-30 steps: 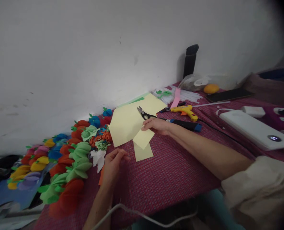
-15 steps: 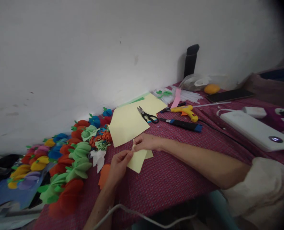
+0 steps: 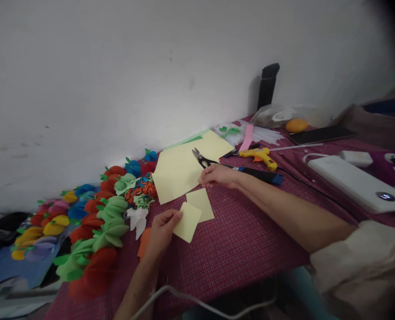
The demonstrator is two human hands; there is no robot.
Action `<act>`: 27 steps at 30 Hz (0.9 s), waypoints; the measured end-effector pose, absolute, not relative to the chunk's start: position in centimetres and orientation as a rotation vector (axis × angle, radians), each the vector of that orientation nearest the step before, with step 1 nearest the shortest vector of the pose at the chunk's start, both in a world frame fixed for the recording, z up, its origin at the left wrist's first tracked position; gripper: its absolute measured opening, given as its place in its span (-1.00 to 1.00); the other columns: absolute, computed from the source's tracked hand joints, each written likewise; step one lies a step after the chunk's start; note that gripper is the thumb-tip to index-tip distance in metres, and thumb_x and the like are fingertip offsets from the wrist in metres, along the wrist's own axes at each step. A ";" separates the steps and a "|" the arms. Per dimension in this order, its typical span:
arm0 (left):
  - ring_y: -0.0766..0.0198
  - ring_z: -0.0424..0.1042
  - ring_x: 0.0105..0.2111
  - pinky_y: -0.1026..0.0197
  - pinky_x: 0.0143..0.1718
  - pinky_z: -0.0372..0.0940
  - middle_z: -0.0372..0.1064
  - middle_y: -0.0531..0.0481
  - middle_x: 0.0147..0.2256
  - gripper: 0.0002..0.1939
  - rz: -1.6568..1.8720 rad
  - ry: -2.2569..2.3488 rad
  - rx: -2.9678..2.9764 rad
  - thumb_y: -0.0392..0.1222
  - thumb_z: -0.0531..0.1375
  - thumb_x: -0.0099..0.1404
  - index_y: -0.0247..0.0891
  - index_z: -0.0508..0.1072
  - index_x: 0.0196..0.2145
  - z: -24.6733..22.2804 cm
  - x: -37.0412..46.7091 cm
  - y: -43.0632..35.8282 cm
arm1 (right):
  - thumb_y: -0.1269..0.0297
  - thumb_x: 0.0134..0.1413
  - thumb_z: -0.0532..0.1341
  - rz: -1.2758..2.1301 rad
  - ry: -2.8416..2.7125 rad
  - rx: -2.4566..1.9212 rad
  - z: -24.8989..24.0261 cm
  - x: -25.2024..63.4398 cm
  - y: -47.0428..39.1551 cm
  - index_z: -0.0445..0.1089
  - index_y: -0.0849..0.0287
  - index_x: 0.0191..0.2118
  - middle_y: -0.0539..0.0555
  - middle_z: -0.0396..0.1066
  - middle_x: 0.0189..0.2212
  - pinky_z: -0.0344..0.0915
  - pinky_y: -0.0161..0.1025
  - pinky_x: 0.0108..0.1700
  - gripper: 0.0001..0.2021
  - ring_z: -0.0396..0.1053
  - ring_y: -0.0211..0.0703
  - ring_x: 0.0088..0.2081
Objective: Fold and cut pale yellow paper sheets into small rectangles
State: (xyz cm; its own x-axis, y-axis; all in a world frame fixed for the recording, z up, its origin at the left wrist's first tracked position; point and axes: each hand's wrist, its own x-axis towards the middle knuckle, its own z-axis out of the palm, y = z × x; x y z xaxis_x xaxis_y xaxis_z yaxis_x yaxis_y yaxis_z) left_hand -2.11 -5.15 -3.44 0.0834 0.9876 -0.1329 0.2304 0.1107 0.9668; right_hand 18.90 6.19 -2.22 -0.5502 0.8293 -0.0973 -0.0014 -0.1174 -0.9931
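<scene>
A small pale yellow paper square (image 3: 188, 223) is pinched by one edge between the thumb and fingers of my left hand (image 3: 164, 229). Partly behind it, another pale yellow paper square (image 3: 201, 203) lies on the tablecloth. My right hand (image 3: 217, 175) is over the near right corner of a large pale yellow sheet (image 3: 173, 171), its fingers curled together; whether they hold anything is hidden. Black-handled scissors (image 3: 201, 160) rest on the sheet, blades pointing away, their handles partly covered by my right hand.
Several coloured paper pumpkin-like shapes (image 3: 110, 222) crowd the left side, beside shredded paper (image 3: 140, 191). A yellow glue gun (image 3: 259, 155) and a blue-black cutter (image 3: 260, 174) lie to the right. Farther right is a white power bank (image 3: 353, 180). A white cable (image 3: 184, 295) crosses the foreground.
My hands have parted. My right hand moved up and right toward the scissors, while my left hand kept one paper square. The other square now lies more exposed on the cloth.
</scene>
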 end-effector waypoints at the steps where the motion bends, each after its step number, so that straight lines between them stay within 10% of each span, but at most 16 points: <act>1: 0.42 0.15 -0.63 0.38 -0.60 -0.02 0.26 0.08 -0.62 -0.70 0.939 1.352 1.316 -0.01 0.17 0.07 -0.36 0.40 -0.52 -3.4 -2.2 -5.2 | 0.30 -0.26 0.27 1.732 -1.510 -0.934 -2.1 19.1 6.3 0.37 0.29 -0.56 0.00 0.34 -0.63 0.11 -0.42 -0.54 -0.86 0.19 -0.42 -0.61; 27: 0.43 0.06 -0.64 0.37 -0.61 -0.07 0.16 0.11 -0.65 -0.66 0.841 1.396 1.493 0.04 0.13 0.10 -0.35 0.38 -0.55 -3.5 -1.5 -4.9 | 0.27 -0.24 0.26 1.707 -1.727 -0.908 -2.9 16.4 3.9 0.37 0.26 -0.58 -0.03 0.29 -0.65 0.11 -0.41 -0.53 -0.85 0.19 -0.39 -0.59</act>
State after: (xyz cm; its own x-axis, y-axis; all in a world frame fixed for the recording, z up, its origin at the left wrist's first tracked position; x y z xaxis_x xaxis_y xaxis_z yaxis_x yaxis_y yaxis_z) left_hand -1.45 -4.89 -3.48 0.1321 0.9865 -0.0965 0.3762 0.0401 0.9257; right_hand 16.37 3.87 -2.88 -0.6256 0.7761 -0.0796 0.0887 -0.0306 -0.9956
